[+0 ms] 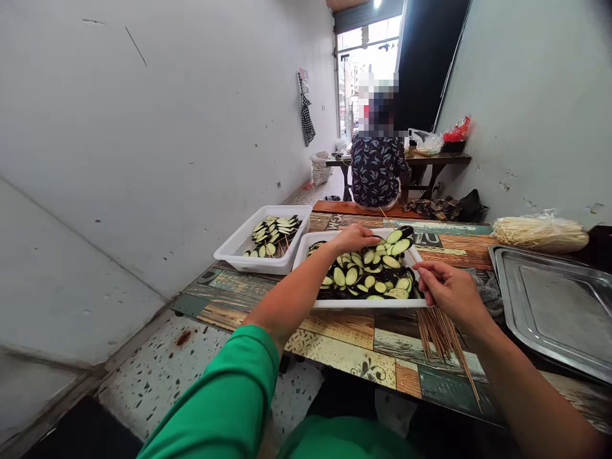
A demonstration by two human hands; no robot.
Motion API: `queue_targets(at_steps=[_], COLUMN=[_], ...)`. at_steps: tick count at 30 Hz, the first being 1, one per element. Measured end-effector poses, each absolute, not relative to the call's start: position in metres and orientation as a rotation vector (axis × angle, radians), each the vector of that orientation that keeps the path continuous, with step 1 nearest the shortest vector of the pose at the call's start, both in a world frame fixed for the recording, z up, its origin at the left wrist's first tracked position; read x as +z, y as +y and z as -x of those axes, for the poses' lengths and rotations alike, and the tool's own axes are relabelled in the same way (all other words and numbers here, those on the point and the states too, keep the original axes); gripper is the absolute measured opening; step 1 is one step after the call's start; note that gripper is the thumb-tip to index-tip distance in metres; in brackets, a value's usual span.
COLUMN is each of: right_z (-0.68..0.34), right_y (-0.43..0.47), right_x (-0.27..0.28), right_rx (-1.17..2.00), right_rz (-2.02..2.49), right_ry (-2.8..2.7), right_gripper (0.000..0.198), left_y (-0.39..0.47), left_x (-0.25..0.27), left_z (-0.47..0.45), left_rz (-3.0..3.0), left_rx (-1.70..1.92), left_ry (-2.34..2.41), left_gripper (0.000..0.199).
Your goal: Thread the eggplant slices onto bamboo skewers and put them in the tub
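My right hand [442, 287] pinches the lower end of a thin bamboo skewer [412, 256] over the right edge of a white tray [368, 305]. Threaded on that skewer are a few eggplant slices [400, 247], and its tip points up and to the left. My left hand [356, 239] reaches over the tray's far side with its fingers drawn together; anything between the fingertips is hidden. Many loose eggplant slices [351, 275], pale green with dark skin, fill this tray. A bundle of bare bamboo skewers [442, 335] lies on the table below my right hand.
A second white tray [229, 252] at the left holds skewered eggplant slices [272, 234]. Metal trays [554, 306] and a bagged pale bundle [540, 233] sit on the right. Beyond the patterned table [335, 344], a person [377, 166] sits on a bench, back turned.
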State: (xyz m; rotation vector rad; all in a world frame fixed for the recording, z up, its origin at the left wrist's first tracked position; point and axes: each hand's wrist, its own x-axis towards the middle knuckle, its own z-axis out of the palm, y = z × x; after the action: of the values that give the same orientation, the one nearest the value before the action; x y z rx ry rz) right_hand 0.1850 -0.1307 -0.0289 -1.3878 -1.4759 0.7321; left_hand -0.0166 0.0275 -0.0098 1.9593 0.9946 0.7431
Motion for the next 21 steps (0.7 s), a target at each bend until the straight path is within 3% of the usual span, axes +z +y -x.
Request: queue_targets(at_steps=[9,17,21], right_z=[-0.185,-0.184,-0.185], right_y=[-0.131,-0.132,-0.131], right_x=[-0.027,-0.025,-0.027], right_rx=[0.706,0.681,0.691], right_rz=[1.384,1.41,1.414], right_ry=[-1.499,-1.553,-1.551], right_gripper=[0.031,0.03,0.031], left_y=[0.023,0.027,0.028], left_x=[0.001,-0.003,-0.005], left_z=[0.014,0.012,0.012], left_rz=[-1.142,-1.212,-1.423], left_rx=[0.791,1.02,0.941], left_ry=[0.648,0.782,0.898], left_gripper=[0.012,0.026,0.015])
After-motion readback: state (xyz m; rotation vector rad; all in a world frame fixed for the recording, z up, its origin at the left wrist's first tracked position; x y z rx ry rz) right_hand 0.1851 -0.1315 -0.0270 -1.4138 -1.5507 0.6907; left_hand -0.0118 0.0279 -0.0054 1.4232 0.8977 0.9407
